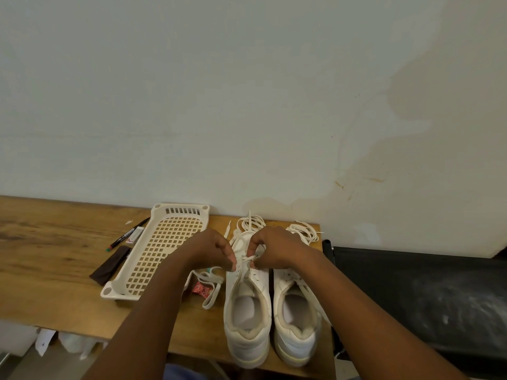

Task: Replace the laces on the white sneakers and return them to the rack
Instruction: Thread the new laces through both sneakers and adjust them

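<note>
Two white sneakers stand side by side on the wooden table, heels toward me: the left sneaker (247, 319) and the right sneaker (296, 325). My left hand (211, 249) and my right hand (274, 249) meet over the left sneaker's eyelets. Each pinches the white lace (248, 259) threaded there. A loose lace (211, 286) lies left of the shoe. More white laces are bundled beyond the toes (253, 222) and at the far right (304, 231).
A cream perforated plastic rack (162, 245) lies on the wooden table (55, 270) left of my hands. Beside it lie a marker (129, 233), a dark brown strip (111, 265) and a red wrapper (201, 288). A black surface (425, 297) adjoins the table's right edge.
</note>
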A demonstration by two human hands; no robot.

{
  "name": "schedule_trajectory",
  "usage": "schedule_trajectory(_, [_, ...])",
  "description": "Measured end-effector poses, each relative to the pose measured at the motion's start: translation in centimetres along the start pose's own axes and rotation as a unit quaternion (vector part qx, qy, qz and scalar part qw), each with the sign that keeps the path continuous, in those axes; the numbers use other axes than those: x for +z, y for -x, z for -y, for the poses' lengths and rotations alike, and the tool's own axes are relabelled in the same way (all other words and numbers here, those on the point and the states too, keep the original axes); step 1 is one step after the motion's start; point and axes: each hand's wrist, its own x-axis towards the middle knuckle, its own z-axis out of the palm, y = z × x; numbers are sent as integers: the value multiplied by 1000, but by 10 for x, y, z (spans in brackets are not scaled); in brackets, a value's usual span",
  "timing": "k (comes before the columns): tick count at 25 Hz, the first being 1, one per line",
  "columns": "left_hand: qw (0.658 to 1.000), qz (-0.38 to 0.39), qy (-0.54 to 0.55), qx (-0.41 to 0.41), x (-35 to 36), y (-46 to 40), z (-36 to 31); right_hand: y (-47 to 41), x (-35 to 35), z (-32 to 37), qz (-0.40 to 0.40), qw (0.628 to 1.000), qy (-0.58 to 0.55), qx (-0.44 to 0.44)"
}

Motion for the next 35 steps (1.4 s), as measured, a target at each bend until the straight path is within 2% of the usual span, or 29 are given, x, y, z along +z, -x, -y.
schedule_trajectory(10, [996,-42,-73,20,11,-6,-4,-5,4,0,-6,1000,0,11])
schedule_trajectory(13, [1000,-18,1,0,11,-11,-3,-6,5,-1,-1,1000,-1,13])
schedule_trajectory(15, [997,-21,64,-46,6,-12,0,-6,6,-2,-4,1000,-10,12])
schedule_trajectory(17, [990,-58,90,-95,-3,-12,6,-6,9,-1,-54,998,-24,-1])
schedule_trajectory(20, [978,-146,68,-132,-12,-11,16,-9,18,3,-176,983,26,-38])
schedule_trajectory(22, [976,-165,15,-142,-14,-8,18,-12,25,3,-195,979,39,-49])
schedule_trajectory(25, [973,-164,-31,-160,-14,-6,18,-17,31,1,-175,983,43,-41])
schedule_trajectory(27, [976,-164,-21,-142,-15,-4,18,-18,34,0,-174,983,42,-35])
schedule_trajectory(31, [995,-74,63,8,-7,0,3,-18,33,3,-214,974,57,-51])
schedule_trajectory(32, [994,-78,61,42,-4,0,-1,-17,31,5,-226,972,32,-57])
schedule_trajectory(35, [980,-172,48,92,-4,-2,-9,-18,18,12,-234,956,-162,-62])
